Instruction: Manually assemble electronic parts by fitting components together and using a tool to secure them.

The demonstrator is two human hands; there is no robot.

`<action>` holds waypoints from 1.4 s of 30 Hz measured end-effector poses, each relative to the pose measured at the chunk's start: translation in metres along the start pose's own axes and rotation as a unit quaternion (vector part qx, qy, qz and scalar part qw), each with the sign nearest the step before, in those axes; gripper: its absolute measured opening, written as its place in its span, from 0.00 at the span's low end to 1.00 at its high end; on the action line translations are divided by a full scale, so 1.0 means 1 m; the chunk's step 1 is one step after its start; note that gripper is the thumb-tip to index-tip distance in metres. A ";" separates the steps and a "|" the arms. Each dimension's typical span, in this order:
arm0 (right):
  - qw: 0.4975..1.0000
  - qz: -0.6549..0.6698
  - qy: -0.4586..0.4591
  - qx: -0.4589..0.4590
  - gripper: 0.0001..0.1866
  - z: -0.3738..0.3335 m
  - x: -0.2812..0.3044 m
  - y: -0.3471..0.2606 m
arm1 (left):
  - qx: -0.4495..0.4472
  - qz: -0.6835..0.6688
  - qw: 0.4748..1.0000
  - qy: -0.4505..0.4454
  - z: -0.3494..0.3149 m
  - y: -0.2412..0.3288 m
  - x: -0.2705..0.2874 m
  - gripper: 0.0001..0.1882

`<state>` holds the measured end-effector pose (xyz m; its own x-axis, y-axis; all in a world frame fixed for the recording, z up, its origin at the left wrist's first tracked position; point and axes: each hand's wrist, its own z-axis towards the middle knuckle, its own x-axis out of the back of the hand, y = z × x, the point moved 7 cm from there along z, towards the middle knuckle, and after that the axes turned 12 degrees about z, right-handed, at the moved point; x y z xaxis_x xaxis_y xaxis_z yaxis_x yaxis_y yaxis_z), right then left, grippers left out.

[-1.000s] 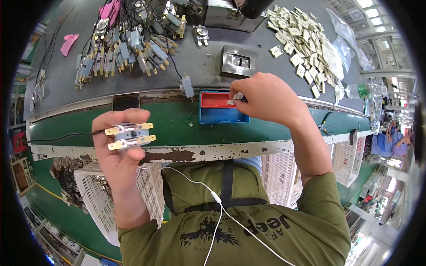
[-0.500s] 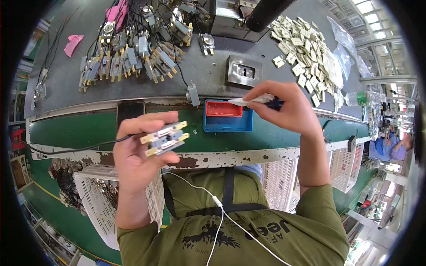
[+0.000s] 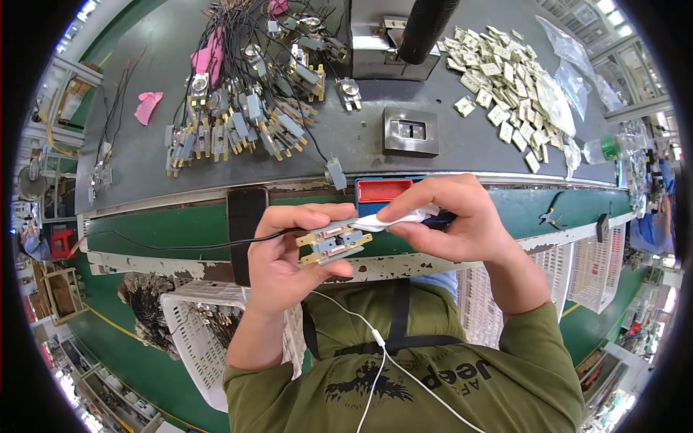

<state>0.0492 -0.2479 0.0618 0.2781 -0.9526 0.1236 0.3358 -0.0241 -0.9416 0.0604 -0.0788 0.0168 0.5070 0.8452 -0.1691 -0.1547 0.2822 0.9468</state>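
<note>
My left hand (image 3: 280, 261) pinches a grey electrical switch part (image 3: 333, 242) with brass blade terminals at both ends. A black cable (image 3: 209, 247) runs from it to the left. My right hand (image 3: 465, 220) is closed on a crumpled white wipe (image 3: 381, 219), cloth or tissue, I cannot tell which. The wipe's tip reaches the upper right corner of the part. Something dark shows behind the right fingers, mostly hidden. Both hands are over the green ledge in front of the grey bench.
Wired switch parts (image 3: 238, 126) pile up at the back left. A metal block with a slot (image 3: 410, 133) lies before a press (image 3: 393, 54). Small white plates (image 3: 505, 94) heap at the right. On the ledge are a phone (image 3: 247, 216), a red tray (image 3: 384, 190) and pliers (image 3: 551, 213).
My hands have come together: the right one brought the wipe left and down to the switch part, while the left hand moved right with the part. The whole view has shifted somewhat.
</note>
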 end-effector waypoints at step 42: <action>0.998 0.034 -0.015 -0.050 0.09 -0.002 -0.007 -0.011 | 0.032 -0.057 0.998 0.003 0.000 -0.006 -0.003 0.31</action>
<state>0.0415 -0.2416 0.0707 0.3245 -0.9435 0.0671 0.2243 0.0079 -0.9745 0.0598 -0.0827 0.0117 0.5138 0.8119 -0.2771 -0.0427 0.3468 0.9370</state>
